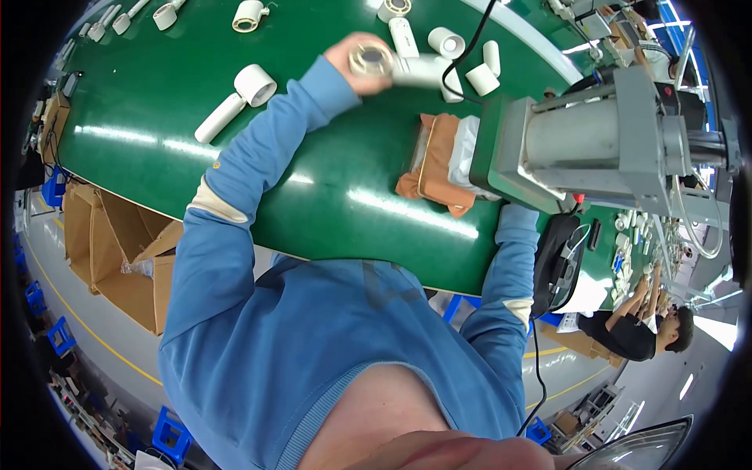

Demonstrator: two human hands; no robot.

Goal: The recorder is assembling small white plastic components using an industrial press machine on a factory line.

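My left hand [356, 66] is stretched out over the far middle of the green table, its fingers wrapped round the head of a white hair dryer housing [417, 73]. The housing's round end with a pale ring faces up, and its handle points right; motion blurs both. Just beyond it lie other white housings, one with a long handle [403, 37] and a short cylinder [446, 43]. My right sleeve [517, 227] reaches up to the grey press machine [580, 145], which hides my right hand completely.
An orange-brown cloth-wrapped block [439, 160] sits beside the press. A black cable [470, 47] hangs in front of the far parts. Another housing [254, 84] lies left. An open cardboard box [117, 258] stands left of the table. A black pouch [554, 262] and a co-worker [634, 333] are right.
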